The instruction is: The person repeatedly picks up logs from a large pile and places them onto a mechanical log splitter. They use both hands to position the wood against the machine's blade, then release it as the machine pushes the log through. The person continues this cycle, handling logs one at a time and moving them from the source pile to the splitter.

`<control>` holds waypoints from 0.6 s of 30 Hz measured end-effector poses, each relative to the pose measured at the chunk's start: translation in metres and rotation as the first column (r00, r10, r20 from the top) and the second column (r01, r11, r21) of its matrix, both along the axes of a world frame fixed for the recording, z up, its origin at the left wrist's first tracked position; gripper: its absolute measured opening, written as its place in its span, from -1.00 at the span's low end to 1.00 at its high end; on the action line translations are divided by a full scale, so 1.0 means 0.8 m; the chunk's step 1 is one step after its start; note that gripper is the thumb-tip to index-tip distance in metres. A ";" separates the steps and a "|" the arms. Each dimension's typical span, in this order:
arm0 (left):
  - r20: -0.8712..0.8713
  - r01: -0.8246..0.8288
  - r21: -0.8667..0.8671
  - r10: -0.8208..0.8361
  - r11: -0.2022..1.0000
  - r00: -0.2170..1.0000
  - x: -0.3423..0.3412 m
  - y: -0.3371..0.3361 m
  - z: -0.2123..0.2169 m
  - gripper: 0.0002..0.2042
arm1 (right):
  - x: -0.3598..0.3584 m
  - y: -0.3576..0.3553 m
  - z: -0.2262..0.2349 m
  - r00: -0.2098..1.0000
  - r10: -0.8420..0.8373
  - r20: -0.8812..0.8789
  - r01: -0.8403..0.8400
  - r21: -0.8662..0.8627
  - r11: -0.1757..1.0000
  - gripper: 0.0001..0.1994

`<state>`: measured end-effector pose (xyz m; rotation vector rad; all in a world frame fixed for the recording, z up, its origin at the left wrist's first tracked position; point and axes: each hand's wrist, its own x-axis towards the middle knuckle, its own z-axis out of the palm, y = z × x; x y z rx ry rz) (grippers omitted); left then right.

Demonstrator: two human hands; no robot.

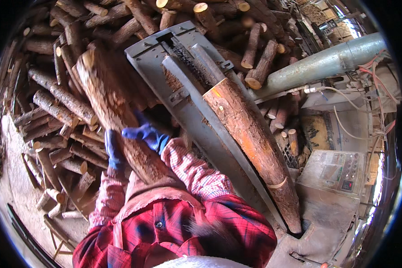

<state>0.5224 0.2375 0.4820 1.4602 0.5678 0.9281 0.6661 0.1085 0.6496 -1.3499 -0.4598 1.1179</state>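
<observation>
A long rough-barked log [103,100] slants across in front of my body, its far end raised over the log pile and its near end against my apron. My left hand [113,151], in a blue glove, grips the log's left side. From the right, my right hand [148,137], also blue-gloved, wraps round the same log; part of its fingers is hidden. A second, thicker log [250,134] lies on the grey metal trough [187,100] to my right, between two raised rails.
Cut logs [60,100] are heaped on the left and across the far side. A wide grey-green pipe [330,60] runs in from the upper right. A control panel [332,173] with buttons stands at the right, near hoses and cables. Bare concrete floor [20,178] shows at the left.
</observation>
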 end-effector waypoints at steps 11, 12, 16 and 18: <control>0.244 0.435 0.063 -0.437 0.898 0.866 0.179 -0.013 0.370 -0.28 | 0.213 -0.042 0.234 0.713 -0.156 0.683 0.013 0.209 0.978 -0.32; 0.213 0.414 0.053 -0.415 0.909 0.884 0.176 -0.009 0.375 -0.28 | 0.224 -0.029 0.250 0.655 -0.243 0.716 0.019 0.305 0.952 -0.36; 0.183 0.421 -0.180 -0.390 0.889 0.902 0.148 0.006 0.317 -0.27 | 0.304 -0.050 0.213 0.377 -0.049 0.925 0.286 -0.066 0.956 0.06; -0.047 0.330 -0.245 -0.351 0.912 0.935 0.111 0.032 0.253 -0.34 | 0.301 -0.068 0.186 0.226 0.441 0.868 0.509 -0.492 0.706 0.11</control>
